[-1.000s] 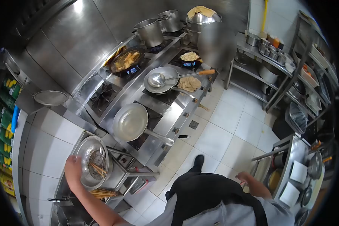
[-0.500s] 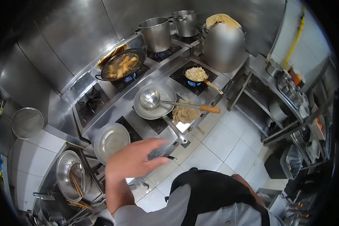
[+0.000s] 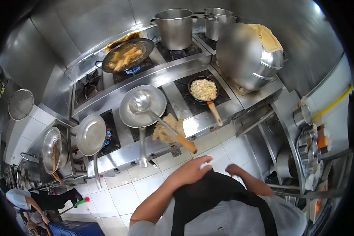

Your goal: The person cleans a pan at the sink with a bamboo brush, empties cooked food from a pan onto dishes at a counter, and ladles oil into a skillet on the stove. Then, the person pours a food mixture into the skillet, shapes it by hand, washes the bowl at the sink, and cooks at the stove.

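Note:
In front of my apron is my left hand, its thumb and fingers apart and nothing visible in it. My right hand is to its right, partly hidden behind the apron; its fingers are not clear. Nearest to my left hand is the wooden handle end of a ladle, whose bowl rests in a steel frying pan. A crumpled tan cloth lies beside that pan. Farther right, a skillet of shredded food sits on a burner. Another steel pan stands left, by a lit burner.
A black wok with pieces frying in oil sits over a flame at the back. Tall stockpots stand beside it. Shelves of pots line the right. Another person is at lower left, near a blue crate.
My left hand has drawn back from near the left pan to the front of my apron. More of my right hand shows. The view has shifted, bringing another person into sight.

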{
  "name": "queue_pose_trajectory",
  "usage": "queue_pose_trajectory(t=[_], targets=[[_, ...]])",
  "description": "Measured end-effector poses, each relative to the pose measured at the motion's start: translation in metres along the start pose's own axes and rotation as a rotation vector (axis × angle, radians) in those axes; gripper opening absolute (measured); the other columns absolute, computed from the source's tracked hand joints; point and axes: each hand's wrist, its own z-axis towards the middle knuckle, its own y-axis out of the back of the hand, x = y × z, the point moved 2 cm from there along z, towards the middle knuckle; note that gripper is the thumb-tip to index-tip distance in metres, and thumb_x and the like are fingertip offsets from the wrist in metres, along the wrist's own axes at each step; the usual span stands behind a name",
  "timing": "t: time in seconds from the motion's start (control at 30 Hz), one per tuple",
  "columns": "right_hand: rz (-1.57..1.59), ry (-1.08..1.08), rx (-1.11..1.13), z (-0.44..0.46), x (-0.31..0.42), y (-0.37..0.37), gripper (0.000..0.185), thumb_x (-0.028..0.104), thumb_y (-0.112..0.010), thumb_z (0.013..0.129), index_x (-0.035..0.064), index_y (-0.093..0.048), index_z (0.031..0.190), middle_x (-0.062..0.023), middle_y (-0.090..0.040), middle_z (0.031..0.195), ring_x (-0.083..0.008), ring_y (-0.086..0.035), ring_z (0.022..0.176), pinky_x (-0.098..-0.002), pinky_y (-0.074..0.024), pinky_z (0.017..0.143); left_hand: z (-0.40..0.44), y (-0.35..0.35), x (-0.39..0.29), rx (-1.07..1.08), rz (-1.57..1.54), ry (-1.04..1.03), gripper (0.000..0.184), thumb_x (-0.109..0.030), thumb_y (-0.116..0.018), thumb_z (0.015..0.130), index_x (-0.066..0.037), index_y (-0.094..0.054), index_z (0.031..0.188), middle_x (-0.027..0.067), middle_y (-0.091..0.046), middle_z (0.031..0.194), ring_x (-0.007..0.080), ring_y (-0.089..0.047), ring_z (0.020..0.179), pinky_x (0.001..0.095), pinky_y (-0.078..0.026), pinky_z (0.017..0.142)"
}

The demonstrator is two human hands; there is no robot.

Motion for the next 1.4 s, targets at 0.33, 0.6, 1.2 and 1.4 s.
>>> queue_pose_trajectory(t=[0.33,0.6,1.2,1.4], targets=[[1.487,-0.410,-0.721,0.101,-0.056,0.292,0.025,0.023,-0.065,0.085,-0.0012,-0.061,0.088,-0.0138,-0.061,0.072,-0.0209,-0.062,0.058,-0.0342,-0.0487,0.050,-0.036,-0.074,0.161,-0.070,0.381,0.919,0.047,-0.037,-0.056,0.090,-0.004,-0.060,0.125,0.0219,-0.064,0.122,0.0376,-0.059,0.115,0.0432,-0.046,0.100],[1.051,-0.213,-0.691,0.126,-0.090,0.304,0.014,0.005,-0.058,0.072,-0.0019,-0.058,0.084,-0.0118,-0.057,0.060,-0.0238,-0.058,0.045,-0.0398,-0.0450,0.040,-0.150,-0.146,0.223,-0.261,0.098,0.950,0.034,-0.028,-0.061,0.090,0.000,-0.068,0.108,0.0203,-0.070,0.107,0.0330,-0.066,0.102,0.0382,-0.051,0.090],[0.782,-0.399,-0.712,0.112,-0.132,0.324,0.020,0.010,-0.059,0.074,-0.0007,-0.060,0.091,-0.0178,-0.063,0.071,-0.0292,-0.064,0.062,-0.0414,-0.0488,0.055,-0.170,-0.087,0.266,-0.703,-0.341,1.111,0.023,-0.020,-0.059,0.089,-0.001,-0.065,0.101,0.0106,-0.070,0.086,0.0168,-0.066,0.069,0.0311,-0.053,0.056],[0.190,-0.382,-1.022,0.093,-0.088,0.338,0.026,0.022,-0.068,0.081,0.0026,-0.063,0.097,-0.0227,-0.067,0.089,-0.0400,-0.064,0.091,-0.0480,-0.0502,0.077,-0.093,-0.075,0.250,-0.475,0.157,0.785,0.033,-0.029,-0.063,0.089,-0.003,-0.067,0.109,0.0194,-0.069,0.105,0.0355,-0.066,0.100,0.0409,-0.051,0.088]])
